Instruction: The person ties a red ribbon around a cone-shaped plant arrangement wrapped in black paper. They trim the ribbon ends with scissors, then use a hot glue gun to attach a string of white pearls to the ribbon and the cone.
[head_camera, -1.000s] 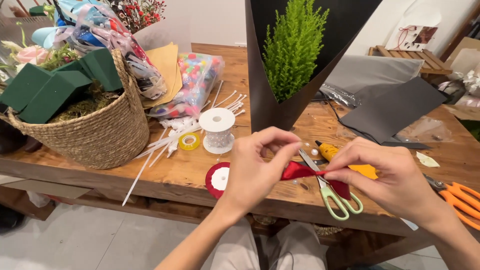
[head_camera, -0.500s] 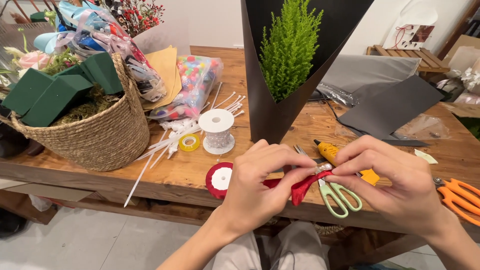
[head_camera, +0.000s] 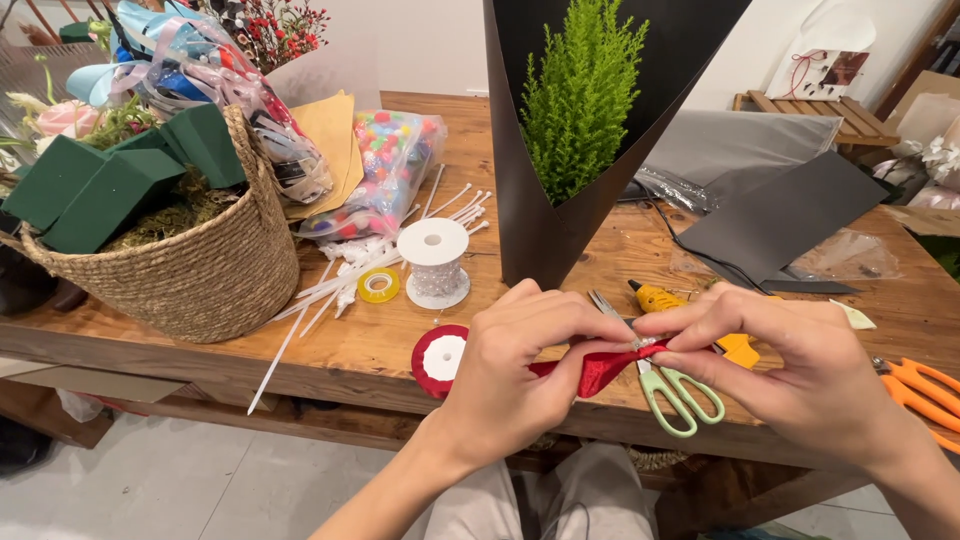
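Pinching a length of red ribbon (head_camera: 600, 368) between both hands at the near edge of the wooden table (head_camera: 380, 345), just above its rim. Left hand (head_camera: 520, 365) closing thumb and fingers down on the ribbon's left part, curled nearly shut around it. Right hand (head_camera: 790, 365) gripping the right end with thumb and forefinger tips, the other fingers loosely bent above. Ribbon lying with its long axis left to right between the two hands, trailing left toward the red ribbon spool (head_camera: 438, 360) lying flat just beside the left hand. Both hands touching the ribbon, so neither nearer than the other. Green-handled scissors (head_camera: 665, 385) resting under the right hand's fingertips, a yellow tool (head_camera: 665, 300) just beyond. Farther off, standing: a white thread spool (head_camera: 433, 262), a woven basket (head_camera: 180, 275) at far left, a black paper cone (head_camera: 545, 220) wrapping a green plant (head_camera: 580, 95).
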